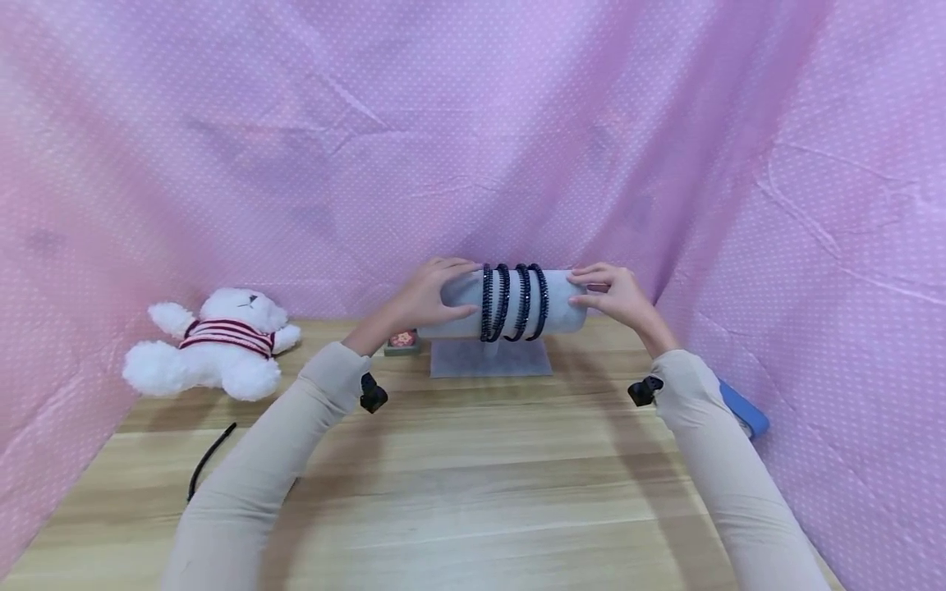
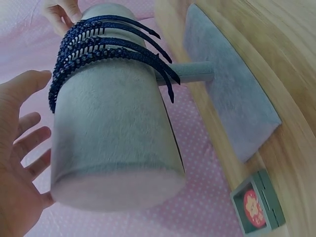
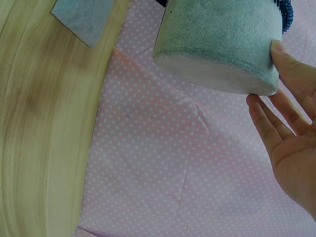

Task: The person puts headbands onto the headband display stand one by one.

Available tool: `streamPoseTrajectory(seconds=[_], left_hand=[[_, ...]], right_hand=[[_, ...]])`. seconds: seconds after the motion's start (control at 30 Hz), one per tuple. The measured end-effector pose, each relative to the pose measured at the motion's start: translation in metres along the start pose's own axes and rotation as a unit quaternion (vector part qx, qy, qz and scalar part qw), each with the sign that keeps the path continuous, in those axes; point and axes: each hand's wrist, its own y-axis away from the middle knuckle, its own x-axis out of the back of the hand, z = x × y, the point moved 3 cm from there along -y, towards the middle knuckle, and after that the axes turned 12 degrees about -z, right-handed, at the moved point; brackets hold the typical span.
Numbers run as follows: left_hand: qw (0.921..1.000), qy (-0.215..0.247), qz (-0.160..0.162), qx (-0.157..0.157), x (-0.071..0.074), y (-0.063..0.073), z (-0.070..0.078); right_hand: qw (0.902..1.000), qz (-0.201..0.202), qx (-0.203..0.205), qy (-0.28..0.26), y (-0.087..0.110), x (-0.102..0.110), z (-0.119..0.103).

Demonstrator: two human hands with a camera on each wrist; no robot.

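Note:
Several dark blue beaded headbands (image 1: 523, 304) sit side by side around the middle of a grey velvet roll on a display stand (image 2: 113, 118). In the left wrist view their tapered ends hang free on the post side. My left hand (image 1: 429, 294) reaches around the roll's left part, fingers spread and thumb tip near the leftmost headband. At the right end, my right hand (image 1: 619, 295) touches the roll with its thumb and fingertips, fingers fairly straight. Beneath, the stand's flat grey base (image 1: 491, 361) rests on the wooden table (image 1: 473, 492).
A white plush bear (image 1: 222, 345) in a striped top lies at the left. One thin black band (image 1: 210, 461) is near my left sleeve. A small green-framed box (image 2: 257, 205) with a flower stands by the base; a blue object (image 1: 746, 409) is at right. Pink dotted cloth (image 1: 473, 148) hangs behind.

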Motion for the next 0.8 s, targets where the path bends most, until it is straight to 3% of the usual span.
streamPoseTrajectory(seconds=[0.17,0.33,0.5,0.63,0.7,0.8], left_hand=[[0.9988,0.038,0.023,-0.021,0.009,0.016,-0.005],[0.9987,0.036,0.03,-0.02,0.017,0.04,-0.014],[0.9994,0.023,0.024,0.004,0.02,0.073,-0.028],[0.999,0.014,0.038,0.016,0.021,0.104,-0.043],[0.9986,0.022,0.045,0.018,0.022,0.12,-0.05],[0.9982,0.038,0.03,0.034,0.023,0.143,-0.059]], right_hand=[[0.9999,0.004,0.002,0.013,0.0,0.003,0.002],[0.9998,0.003,0.006,0.017,-0.001,0.004,0.001],[0.9999,0.001,0.002,0.013,0.001,0.003,-0.006],[0.9999,-0.002,-0.002,0.014,0.004,0.0,-0.014],[0.9999,-0.003,-0.003,0.016,0.004,-0.002,-0.017],[0.9998,-0.003,-0.006,0.021,0.003,-0.003,-0.015]])
